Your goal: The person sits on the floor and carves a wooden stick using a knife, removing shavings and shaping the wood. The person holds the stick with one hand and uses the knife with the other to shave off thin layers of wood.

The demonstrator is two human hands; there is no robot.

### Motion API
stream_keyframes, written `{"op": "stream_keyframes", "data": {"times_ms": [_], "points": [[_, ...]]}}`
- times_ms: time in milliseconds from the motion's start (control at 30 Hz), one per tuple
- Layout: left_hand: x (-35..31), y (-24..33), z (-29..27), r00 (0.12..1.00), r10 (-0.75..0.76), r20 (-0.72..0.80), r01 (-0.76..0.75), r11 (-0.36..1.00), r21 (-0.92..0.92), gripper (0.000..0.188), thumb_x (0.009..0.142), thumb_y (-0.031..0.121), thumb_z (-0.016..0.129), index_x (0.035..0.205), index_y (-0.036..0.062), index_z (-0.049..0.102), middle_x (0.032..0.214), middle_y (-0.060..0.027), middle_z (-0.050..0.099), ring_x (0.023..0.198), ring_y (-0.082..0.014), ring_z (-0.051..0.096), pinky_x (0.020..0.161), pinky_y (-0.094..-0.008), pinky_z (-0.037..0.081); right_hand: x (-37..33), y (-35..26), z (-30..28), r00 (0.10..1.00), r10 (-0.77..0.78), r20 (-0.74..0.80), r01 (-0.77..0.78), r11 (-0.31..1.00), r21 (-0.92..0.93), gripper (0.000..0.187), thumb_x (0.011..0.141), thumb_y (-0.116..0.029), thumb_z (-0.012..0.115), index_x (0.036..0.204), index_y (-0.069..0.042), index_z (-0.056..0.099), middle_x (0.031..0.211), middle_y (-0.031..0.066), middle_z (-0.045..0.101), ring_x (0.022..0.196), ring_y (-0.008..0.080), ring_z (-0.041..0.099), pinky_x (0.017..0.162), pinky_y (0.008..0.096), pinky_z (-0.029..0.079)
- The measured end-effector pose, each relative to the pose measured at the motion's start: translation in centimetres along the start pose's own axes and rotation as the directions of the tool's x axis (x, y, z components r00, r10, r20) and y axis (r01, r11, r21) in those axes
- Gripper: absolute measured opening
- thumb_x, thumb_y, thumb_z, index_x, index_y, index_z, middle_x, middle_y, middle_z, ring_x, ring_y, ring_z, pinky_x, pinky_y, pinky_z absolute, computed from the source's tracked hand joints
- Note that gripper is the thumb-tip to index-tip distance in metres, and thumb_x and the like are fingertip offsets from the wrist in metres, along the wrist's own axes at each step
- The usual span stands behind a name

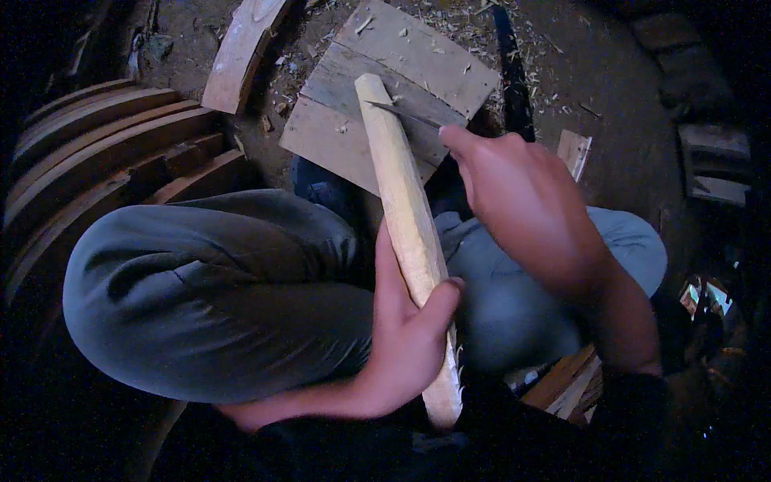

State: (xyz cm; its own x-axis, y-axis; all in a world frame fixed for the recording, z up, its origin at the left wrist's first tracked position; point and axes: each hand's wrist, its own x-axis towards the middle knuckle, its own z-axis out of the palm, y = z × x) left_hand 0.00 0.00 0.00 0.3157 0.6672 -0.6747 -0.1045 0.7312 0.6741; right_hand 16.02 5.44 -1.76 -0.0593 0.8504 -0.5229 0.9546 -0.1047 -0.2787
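Stick (404, 197) lies gripped in left hand (403, 344), beside right hand (522, 189) clenching knife (416, 117).

Dim, bluish light fades into black around the fisheye-bent edges.

- Loose trousers (217, 297) in muted grey-blue, matte, creased and deeply folded at the left knee; their right leg looks paler.
- A near-black upper garment (337, 454) just below the trousers, its details lost in shadow.
- A dark right sleeve (634, 414) below the trousers' right leg, ending partway along the forearm.
- Left hand (405, 341) and right hand (526, 197), both bare.
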Motion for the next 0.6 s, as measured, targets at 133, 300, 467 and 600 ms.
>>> {"op": "stream_keyframes", "data": {"times_ms": [133,300,467,600], "points": [[0.2,-1.1,-0.2,0.998,-0.058,-0.002,0.058,0.995,-0.081,0.079,0.078,0.001,0.054,0.145,0.0014,0.012,0.128,-0.0155,0.038,0.111,-0.0200,0.044,0.093,-0.0302,0.039,0.3,-1.1,1.1,0.998,0.021,-0.064,-0.026,0.998,-0.064,0.024,0.085,-0.006,0.051,0.108,-0.006,0.057,0.071,0.0173,0.064,0.071,0.0368,0.065,0.062,0.0449,0.053],[0.4,-1.5,-0.1,0.991,-0.132,-0.027,0.132,0.991,-0.014,0.074,0.078,0.002,0.053,0.144,0.0019,0.018,0.122,-0.0124,0.043,0.101,-0.0176,0.048,0.086,-0.0283,0.042,3.4,1.8,4.1,0.980,-0.004,-0.199,-0.011,0.997,-0.075,0.023,0.084,-0.007,0.053,0.104,-0.007,0.062,0.079,0.0181,0.065,0.076,0.0363,0.065,0.067,0.0437,0.053],[0.4,-1.1,-0.5,0.985,-0.170,0.019,0.171,0.979,-0.113,0.077,0.081,0.003,0.055,0.145,0.0017,0.014,0.127,-0.0118,0.039,0.108,-0.0178,0.044,0.091,-0.0284,0.039,1.6,2.8,1.2,0.983,-0.066,-0.171,0.066,0.998,-0.004,0.020,0.085,-0.010,0.052,0.100,-0.009,0.065,0.083,0.0184,0.066,0.079,0.0363,0.065,0.071,0.0455,0.052],[0.3,-1.3,-0.4,0.990,-0.133,-0.043,0.134,0.990,0.045,0.075,0.079,0.004,0.054,0.144,0.0017,0.017,0.123,-0.0107,0.042,0.102,-0.0159,0.045,0.086,-0.0272,0.041,0.9,0.5,0.3,0.999,0.023,-0.046,-0.028,0.995,-0.095,0.021,0.084,-0.008,0.053,0.102,-0.008,0.063,0.078,0.0197,0.065,0.075,0.0367,0.065,0.066,0.0461,0.053]]}}
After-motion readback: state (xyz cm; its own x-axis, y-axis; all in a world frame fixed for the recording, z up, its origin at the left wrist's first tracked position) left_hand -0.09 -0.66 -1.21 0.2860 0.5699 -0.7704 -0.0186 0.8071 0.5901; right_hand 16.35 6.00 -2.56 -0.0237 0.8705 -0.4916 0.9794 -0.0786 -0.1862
